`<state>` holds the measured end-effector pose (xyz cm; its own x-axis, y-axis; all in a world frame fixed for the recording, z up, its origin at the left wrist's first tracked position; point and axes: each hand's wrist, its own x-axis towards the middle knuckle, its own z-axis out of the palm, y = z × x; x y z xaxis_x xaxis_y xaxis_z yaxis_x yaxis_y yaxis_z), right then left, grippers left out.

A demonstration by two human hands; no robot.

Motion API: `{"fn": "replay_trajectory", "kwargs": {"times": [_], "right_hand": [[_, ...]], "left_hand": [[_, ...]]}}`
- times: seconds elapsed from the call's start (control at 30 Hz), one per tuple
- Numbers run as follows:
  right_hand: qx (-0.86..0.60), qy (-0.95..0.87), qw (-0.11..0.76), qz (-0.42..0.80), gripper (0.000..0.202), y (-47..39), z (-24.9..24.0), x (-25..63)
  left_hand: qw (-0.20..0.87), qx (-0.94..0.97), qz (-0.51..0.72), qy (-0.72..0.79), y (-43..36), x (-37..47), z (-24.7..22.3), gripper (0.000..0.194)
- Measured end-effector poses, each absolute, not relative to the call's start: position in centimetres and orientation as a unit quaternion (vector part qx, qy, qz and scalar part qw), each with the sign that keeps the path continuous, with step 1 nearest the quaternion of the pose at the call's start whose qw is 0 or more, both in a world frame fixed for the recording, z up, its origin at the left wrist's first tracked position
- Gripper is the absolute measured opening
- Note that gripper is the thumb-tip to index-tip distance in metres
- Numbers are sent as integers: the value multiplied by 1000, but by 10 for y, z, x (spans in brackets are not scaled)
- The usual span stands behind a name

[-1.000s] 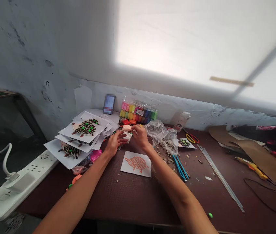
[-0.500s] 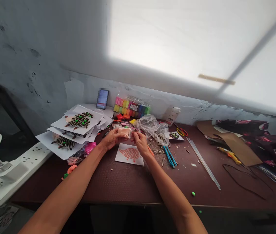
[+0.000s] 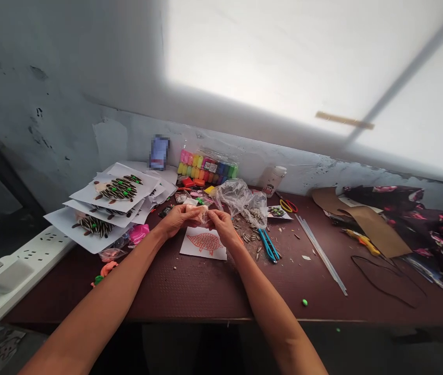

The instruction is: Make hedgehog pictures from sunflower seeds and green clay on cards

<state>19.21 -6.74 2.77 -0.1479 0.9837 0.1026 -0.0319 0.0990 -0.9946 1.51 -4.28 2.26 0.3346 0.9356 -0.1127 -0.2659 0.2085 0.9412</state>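
Observation:
Between my two hands, above the table, is a small clear plastic packet of pale peach clay (image 3: 197, 212). My left hand (image 3: 178, 219) pinches its left side, and the fingers of my right hand (image 3: 221, 225) are closed on its right edge. Just below them a white card (image 3: 203, 244) with an orange hedgehog drawing lies flat on the table. An orange tool, mostly hidden, lies beside my right hand. To the right are loose striped sunflower seeds (image 3: 249, 237) and a blue utility knife (image 3: 269, 246).
Stacked hedgehog pictures (image 3: 114, 190) stand at the left, near a white power strip (image 3: 22, 268). Behind are packs of coloured clay (image 3: 209, 167), a crumpled plastic bag (image 3: 234, 195) and a bottle (image 3: 274, 180). Rightward lie scissors (image 3: 287, 204), glue sticks (image 3: 321, 255) and a yellow glue gun (image 3: 364, 242).
My right hand has come closer to my left and now grips the packet's edge. The whole view has shifted slightly.

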Motion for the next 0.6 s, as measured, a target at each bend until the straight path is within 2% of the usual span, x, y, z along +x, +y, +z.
{"fn": "replay_trajectory", "kwargs": {"times": [0.2,0.6], "right_hand": [[-438,-558,489,508,42,-68,26,193],[-435,-561,463,531,46,-66,23,200]], "left_hand": [[673,460,448,367,-45,17,22,66],[677,471,427,371,-45,17,20,58]]}}
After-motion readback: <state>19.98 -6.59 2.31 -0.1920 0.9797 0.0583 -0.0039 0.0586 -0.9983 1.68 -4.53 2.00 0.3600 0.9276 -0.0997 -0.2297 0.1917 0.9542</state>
